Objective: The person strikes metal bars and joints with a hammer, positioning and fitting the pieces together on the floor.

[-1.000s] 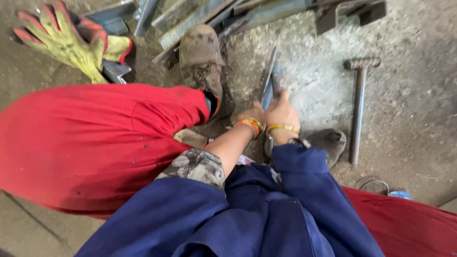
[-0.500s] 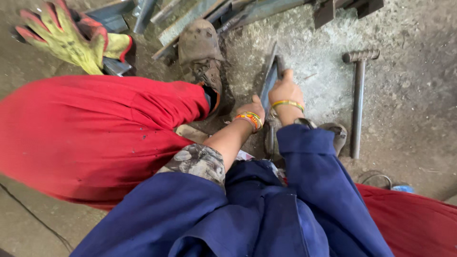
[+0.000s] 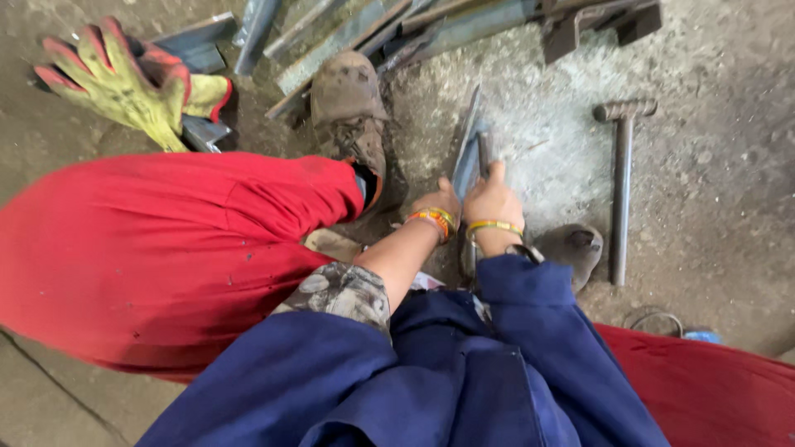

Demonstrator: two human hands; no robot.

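The person is crouching over a dusty concrete floor (image 3: 729, 190) and working on a flat metal strip (image 3: 469, 153) that is lying on the floor between the two worn boots; taking that strip as the landmark, the left hand (image 3: 436, 204) is pressing down just beside its near end, with its grip closed loosely against the metal, though the fingertips are hidden behind the knuckles; the right hand (image 3: 494, 199) is sitting on the strip itself, its grip wrapped around a narrow dark tool or bar (image 3: 484, 151) lying along the strip, the thumb pointing up its length.

Compared with a second ago, the right hand is moving forward along the strip, away from the body, while the left hand is staying planted at the near end; this suggests a pushing or scraping stroke in progress, with the left hand acting as a hold-down; the pale patch of floor around the far end of the strip looks scuffed.

To the right of the strip a long-handled hammer (image 3: 621, 178) is lying untouched, well apart; to the left, a dusty boot (image 3: 352, 108) is resting near the strip; further left, a yellow and red work glove (image 3: 124, 83) is lying on scrap metal bars (image 3: 397, 33) beyond the strip's far end.
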